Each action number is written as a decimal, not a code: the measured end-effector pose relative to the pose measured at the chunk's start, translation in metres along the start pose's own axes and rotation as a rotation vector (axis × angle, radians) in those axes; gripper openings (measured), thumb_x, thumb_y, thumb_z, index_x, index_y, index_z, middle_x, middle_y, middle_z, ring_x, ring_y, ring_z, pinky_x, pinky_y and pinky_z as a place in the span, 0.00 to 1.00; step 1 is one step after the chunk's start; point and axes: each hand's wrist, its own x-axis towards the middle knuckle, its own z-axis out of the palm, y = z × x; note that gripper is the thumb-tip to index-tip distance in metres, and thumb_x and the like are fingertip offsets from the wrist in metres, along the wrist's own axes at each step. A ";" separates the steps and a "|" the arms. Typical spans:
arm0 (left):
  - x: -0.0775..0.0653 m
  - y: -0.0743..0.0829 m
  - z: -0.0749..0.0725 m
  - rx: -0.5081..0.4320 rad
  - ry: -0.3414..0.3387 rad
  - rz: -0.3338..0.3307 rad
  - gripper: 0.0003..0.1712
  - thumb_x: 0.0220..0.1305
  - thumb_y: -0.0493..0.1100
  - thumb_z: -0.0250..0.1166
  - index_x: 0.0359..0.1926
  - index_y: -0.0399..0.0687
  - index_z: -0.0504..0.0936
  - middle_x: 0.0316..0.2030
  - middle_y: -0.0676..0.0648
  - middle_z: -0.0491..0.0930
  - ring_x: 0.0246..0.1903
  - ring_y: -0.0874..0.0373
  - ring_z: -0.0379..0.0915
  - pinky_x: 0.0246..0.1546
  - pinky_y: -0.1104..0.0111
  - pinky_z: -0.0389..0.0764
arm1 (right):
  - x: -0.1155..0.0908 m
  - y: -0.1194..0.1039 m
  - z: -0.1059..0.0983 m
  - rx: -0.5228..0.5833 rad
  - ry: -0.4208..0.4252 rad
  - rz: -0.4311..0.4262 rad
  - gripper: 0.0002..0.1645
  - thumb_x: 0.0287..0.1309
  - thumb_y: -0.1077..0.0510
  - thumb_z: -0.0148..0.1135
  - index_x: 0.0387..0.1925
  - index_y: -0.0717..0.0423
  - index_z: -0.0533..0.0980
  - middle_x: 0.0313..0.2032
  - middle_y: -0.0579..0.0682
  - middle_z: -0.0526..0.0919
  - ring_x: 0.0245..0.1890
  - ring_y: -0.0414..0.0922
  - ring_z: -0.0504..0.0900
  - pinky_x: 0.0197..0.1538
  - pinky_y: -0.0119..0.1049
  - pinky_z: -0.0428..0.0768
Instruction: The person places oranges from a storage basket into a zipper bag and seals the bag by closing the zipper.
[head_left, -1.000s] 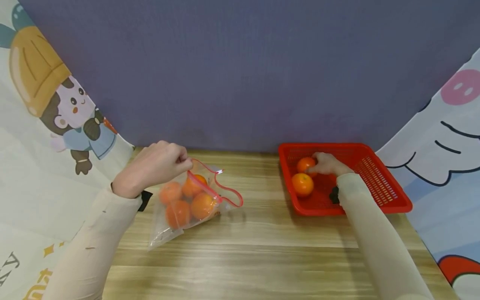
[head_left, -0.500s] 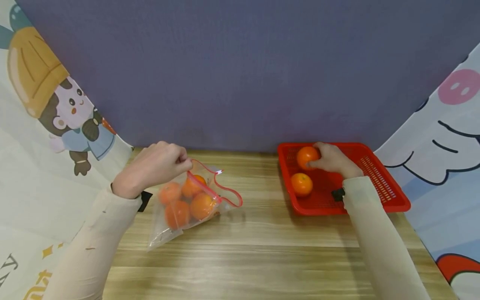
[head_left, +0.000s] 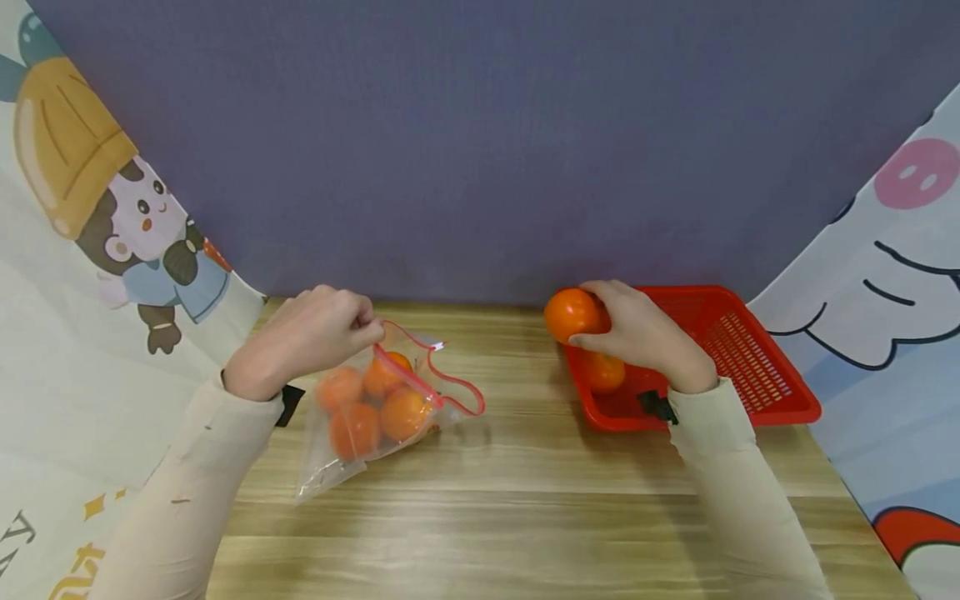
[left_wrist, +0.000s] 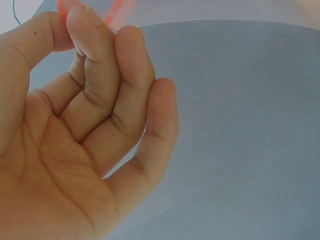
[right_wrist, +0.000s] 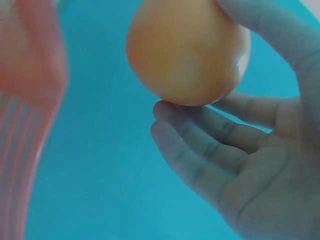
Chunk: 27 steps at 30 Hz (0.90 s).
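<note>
In the head view my left hand (head_left: 318,329) pinches the red-edged mouth of a clear zip bag (head_left: 330,475) that lies on the table with several oranges (head_left: 354,429) inside. The left wrist view shows thumb and index finger meeting on the red strip (left_wrist: 117,12). My right hand (head_left: 641,333) grips an orange (head_left: 572,315) over the left rim of a red plastic basket (head_left: 693,304). Thumb and fingers hold that fruit from its sides in the right wrist view. Another orange (head_left: 602,372) sits in the basket, partly covered by the right hand and the held fruit.
The wooden table (head_left: 517,500) spans the space between bag and basket. A dark blue-grey wall (head_left: 480,150) rises right behind it. Printed cartoon sheets stand at both sides, one on the left (head_left: 112,375) and one on the right (head_left: 877,333).
My right hand has lifted an orange from the basket floor and carried it left, to above the basket's left rim. The left hand and the bag have stayed in place.
</note>
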 end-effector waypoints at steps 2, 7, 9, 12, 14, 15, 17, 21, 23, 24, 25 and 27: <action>0.000 0.000 0.000 -0.001 0.001 0.002 0.22 0.61 0.40 0.56 0.13 0.54 0.58 0.14 0.58 0.50 0.17 0.63 0.44 0.19 0.67 0.51 | -0.002 -0.013 0.002 -0.002 0.007 -0.014 0.44 0.52 0.45 0.74 0.65 0.59 0.68 0.56 0.57 0.74 0.48 0.52 0.77 0.51 0.52 0.77; 0.000 0.000 0.000 -0.002 -0.001 0.004 0.22 0.61 0.40 0.56 0.13 0.54 0.59 0.14 0.57 0.50 0.17 0.63 0.44 0.19 0.67 0.51 | -0.005 -0.039 0.008 -0.006 0.032 -0.103 0.45 0.51 0.45 0.77 0.65 0.57 0.69 0.56 0.54 0.75 0.49 0.50 0.77 0.52 0.50 0.77; 0.000 0.000 0.000 -0.004 -0.003 0.002 0.22 0.61 0.40 0.56 0.13 0.54 0.59 0.14 0.57 0.50 0.17 0.63 0.44 0.19 0.67 0.50 | -0.005 -0.047 0.012 0.006 0.047 -0.163 0.44 0.50 0.45 0.78 0.65 0.57 0.70 0.55 0.53 0.75 0.49 0.49 0.77 0.52 0.49 0.78; 0.000 0.000 0.000 -0.003 -0.002 0.001 0.22 0.61 0.40 0.56 0.13 0.54 0.59 0.14 0.57 0.50 0.17 0.64 0.44 0.19 0.67 0.50 | -0.003 -0.058 0.020 0.045 0.063 -0.259 0.45 0.49 0.47 0.79 0.64 0.57 0.70 0.53 0.52 0.76 0.48 0.47 0.77 0.51 0.47 0.79; 0.000 0.000 0.000 -0.001 -0.001 0.002 0.22 0.61 0.40 0.56 0.13 0.54 0.59 0.14 0.58 0.50 0.17 0.64 0.44 0.19 0.67 0.50 | -0.001 -0.066 0.026 0.077 0.066 -0.309 0.45 0.48 0.46 0.79 0.65 0.58 0.70 0.53 0.50 0.76 0.48 0.45 0.77 0.50 0.44 0.79; 0.000 0.000 0.000 0.000 0.001 0.003 0.22 0.61 0.40 0.56 0.13 0.54 0.59 0.14 0.58 0.50 0.17 0.64 0.44 0.19 0.67 0.50 | 0.000 -0.070 0.030 0.087 0.067 -0.333 0.45 0.48 0.46 0.79 0.65 0.58 0.70 0.54 0.50 0.76 0.48 0.44 0.77 0.50 0.43 0.79; 0.000 0.000 0.000 0.001 0.002 0.005 0.22 0.61 0.40 0.55 0.13 0.54 0.59 0.14 0.58 0.50 0.17 0.64 0.43 0.19 0.67 0.50 | 0.004 -0.079 0.037 0.094 0.072 -0.374 0.45 0.49 0.46 0.78 0.65 0.58 0.70 0.54 0.50 0.76 0.49 0.43 0.77 0.50 0.42 0.79; 0.000 0.000 0.000 0.000 0.003 0.008 0.22 0.61 0.40 0.56 0.14 0.54 0.58 0.14 0.57 0.49 0.17 0.63 0.43 0.19 0.67 0.50 | 0.012 -0.095 0.050 0.097 0.073 -0.440 0.44 0.50 0.46 0.77 0.65 0.57 0.70 0.54 0.49 0.76 0.49 0.42 0.77 0.51 0.39 0.79; 0.001 0.001 0.001 -0.001 0.002 0.011 0.22 0.61 0.41 0.56 0.14 0.54 0.59 0.14 0.57 0.50 0.16 0.63 0.43 0.19 0.67 0.50 | 0.015 -0.102 0.056 0.101 0.066 -0.466 0.43 0.50 0.47 0.76 0.65 0.56 0.70 0.54 0.48 0.76 0.50 0.41 0.76 0.52 0.38 0.78; 0.002 0.001 0.001 -0.002 0.002 0.012 0.21 0.61 0.41 0.56 0.14 0.54 0.59 0.14 0.57 0.50 0.16 0.63 0.44 0.19 0.67 0.50 | 0.016 -0.105 0.059 0.104 0.061 -0.480 0.43 0.50 0.46 0.76 0.65 0.56 0.70 0.55 0.48 0.76 0.51 0.41 0.76 0.53 0.37 0.78; 0.002 0.001 0.001 -0.003 0.000 0.013 0.21 0.62 0.41 0.56 0.14 0.54 0.60 0.14 0.57 0.50 0.16 0.63 0.44 0.19 0.67 0.51 | 0.017 -0.107 0.061 0.106 0.059 -0.492 0.43 0.51 0.46 0.76 0.65 0.56 0.70 0.55 0.48 0.76 0.51 0.41 0.76 0.53 0.37 0.77; 0.002 0.002 0.001 -0.002 -0.003 0.013 0.21 0.62 0.41 0.56 0.14 0.54 0.60 0.14 0.57 0.51 0.16 0.63 0.45 0.19 0.67 0.52 | 0.019 -0.111 0.066 0.109 0.057 -0.516 0.44 0.50 0.46 0.77 0.65 0.58 0.69 0.56 0.49 0.76 0.52 0.42 0.76 0.53 0.36 0.77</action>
